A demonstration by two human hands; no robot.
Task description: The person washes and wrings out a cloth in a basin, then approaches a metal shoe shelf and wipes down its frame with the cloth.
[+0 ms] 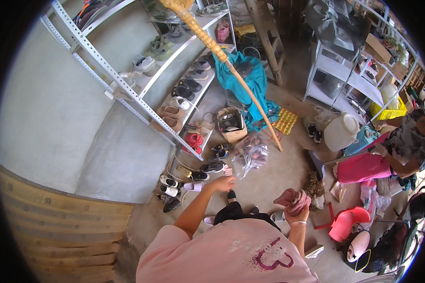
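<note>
My right hand (pixel 299 214), with a pale band at its wrist, grips a bunched dusty-pink cloth (pixel 291 202) in front of my body. My left hand (pixel 224 184) hovers over the floor on the other side, its fingers curled inward and the palm hidden. Just beyond it a small pale-pink item (pixel 228 171) lies near a black sneaker (pixel 212 167). Lilac slippers (pixel 195 186) and several other shoes stand below my left forearm. A clear plastic bag (pixel 252 152) of round reddish items rests on the floor ahead.
A metal shoe rack (pixel 127 95) stands at left. A long-handled straw broom (pixel 248 86) slants across the view, above a cardboard box (pixel 232 123). At right a person in pink (pixel 363 164) holds a dustpan (pixel 316 163). Near them are a white jug (pixel 341 131) and a red plastic stool (pixel 349 221).
</note>
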